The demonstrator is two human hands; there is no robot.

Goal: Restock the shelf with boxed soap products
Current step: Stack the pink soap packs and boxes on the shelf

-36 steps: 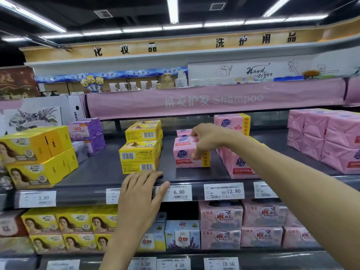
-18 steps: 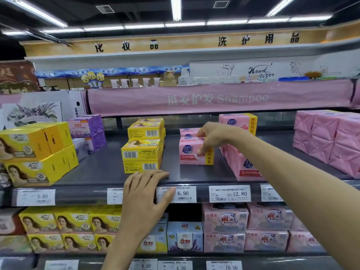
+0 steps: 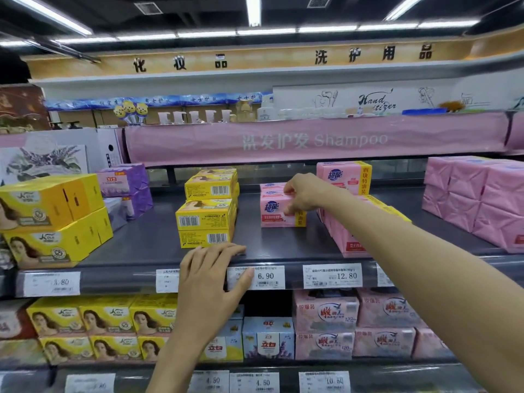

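Note:
A pink soap box [image 3: 276, 212] with blue lettering stands on the dark grey shelf [image 3: 158, 245], in the middle. My right hand [image 3: 304, 194] reaches over from the right and grips its top right corner, fingers curled over the front face. More pink boxes sit behind it and in a stack [image 3: 344, 177] to its right. My left hand [image 3: 211, 282] rests flat on the shelf's front edge, fingers straight, thumb near the 6.90 price tag [image 3: 265, 276]. Just behind its fingertips stands a stack of yellow soap boxes [image 3: 207, 219].
Large yellow boxes [image 3: 54, 219] and purple packs [image 3: 124, 184] fill the shelf's left end; pink wrapped packs [image 3: 476, 199] fill the right. A pink Shampoo banner [image 3: 312, 140] hangs above. The lower shelf holds yellow, blue and pink soap boxes [image 3: 326, 324].
My right hand has shifted the pink box slightly right and set it squarer to the shelf front. My left hand has stayed on the shelf edge.

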